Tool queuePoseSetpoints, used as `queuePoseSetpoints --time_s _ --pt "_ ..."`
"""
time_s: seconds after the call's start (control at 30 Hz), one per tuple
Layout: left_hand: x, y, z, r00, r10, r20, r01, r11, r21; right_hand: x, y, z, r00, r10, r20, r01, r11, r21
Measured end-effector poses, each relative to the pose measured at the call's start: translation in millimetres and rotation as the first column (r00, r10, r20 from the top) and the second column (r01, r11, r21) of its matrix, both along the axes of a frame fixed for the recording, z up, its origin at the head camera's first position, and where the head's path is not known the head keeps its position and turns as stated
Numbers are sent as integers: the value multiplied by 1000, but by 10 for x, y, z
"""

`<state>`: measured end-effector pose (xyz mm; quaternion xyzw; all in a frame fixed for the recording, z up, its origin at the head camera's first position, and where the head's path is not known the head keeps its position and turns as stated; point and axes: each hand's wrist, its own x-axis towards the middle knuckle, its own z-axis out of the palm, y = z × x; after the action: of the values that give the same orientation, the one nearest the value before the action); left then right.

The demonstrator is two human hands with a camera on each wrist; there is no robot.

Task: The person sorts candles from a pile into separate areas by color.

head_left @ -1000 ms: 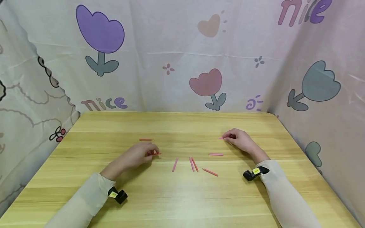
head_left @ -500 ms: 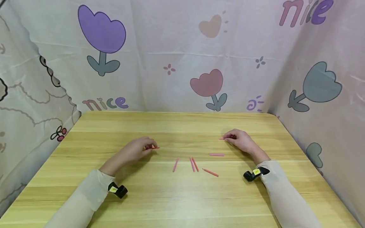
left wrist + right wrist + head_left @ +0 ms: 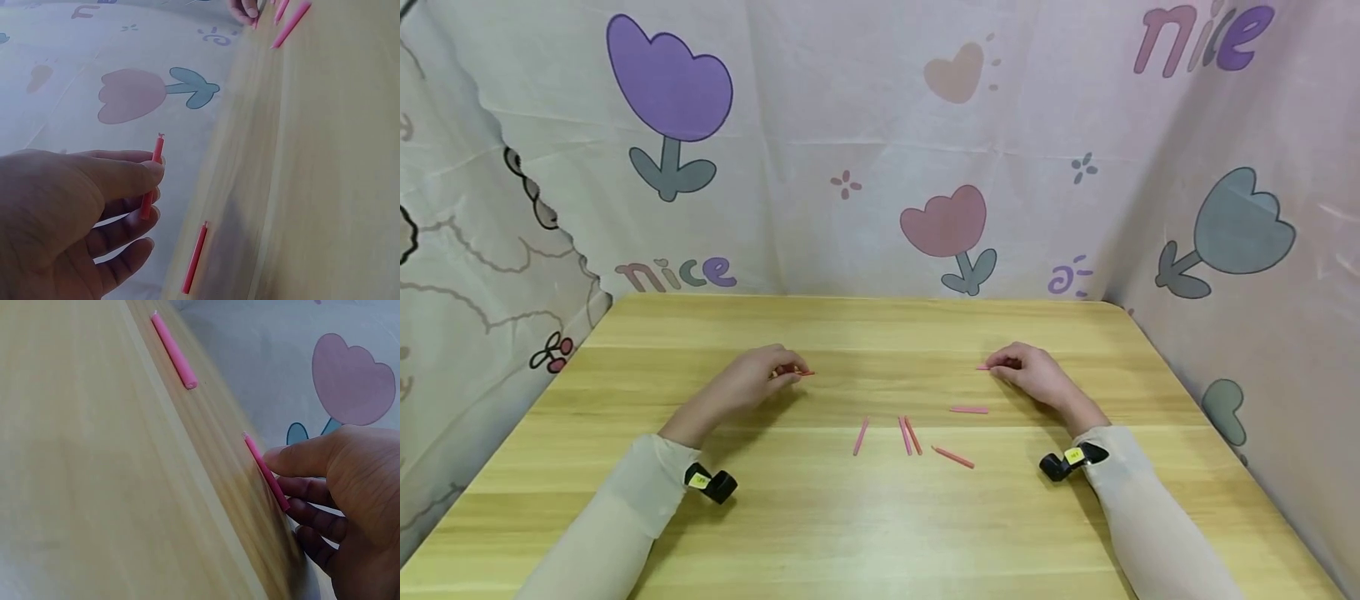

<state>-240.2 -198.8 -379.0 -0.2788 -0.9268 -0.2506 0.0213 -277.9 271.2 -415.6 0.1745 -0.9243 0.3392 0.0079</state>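
Note:
My left hand [image 3: 756,377] pinches a thin red candle [image 3: 157,150] between thumb and fingers, its wick end sticking out past the thumb. Under that hand a second red candle [image 3: 195,259] lies on the table, mostly hidden by the hand in the head view. On the right, my right hand [image 3: 1030,371] has its thumb and fingertips around a pink candle [image 3: 256,449], low at the table's surface. Another pink candle [image 3: 969,409] lies just in front of the right hand.
Between the hands on the wooden table [image 3: 880,533] lie a pink candle [image 3: 861,437], a pink one [image 3: 903,435] close beside a red one [image 3: 913,435], and a slanted red candle [image 3: 953,457]. A printed cloth [image 3: 805,100] hangs behind the table and along its sides.
My left hand has moved away from me and slightly left with its red candle, covering the red candle on the table. My right hand has stayed in place.

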Motion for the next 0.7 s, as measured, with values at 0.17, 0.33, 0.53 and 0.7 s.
queuePoseSetpoints --time_s 0.17,0.33,0.53,0.7 --pt "-42 -19 1 1000 10 -3 -10 1000 12 -7 -5 -25 1000 -8 -6 8 1000 8" --pt "-107 -55 -1 999 34 42 -35 999 23 -4 -16 -28 1000 -5 -5 5 1000 11" --pt "-231 -65 -19 997 45 69 -49 998 48 -3 -10 -22 1000 -1 -13 1 1000 15" --pt "-343 -73 -53 993 58 101 -64 996 63 -11 13 -2 1000 0 -5 0 1000 16"
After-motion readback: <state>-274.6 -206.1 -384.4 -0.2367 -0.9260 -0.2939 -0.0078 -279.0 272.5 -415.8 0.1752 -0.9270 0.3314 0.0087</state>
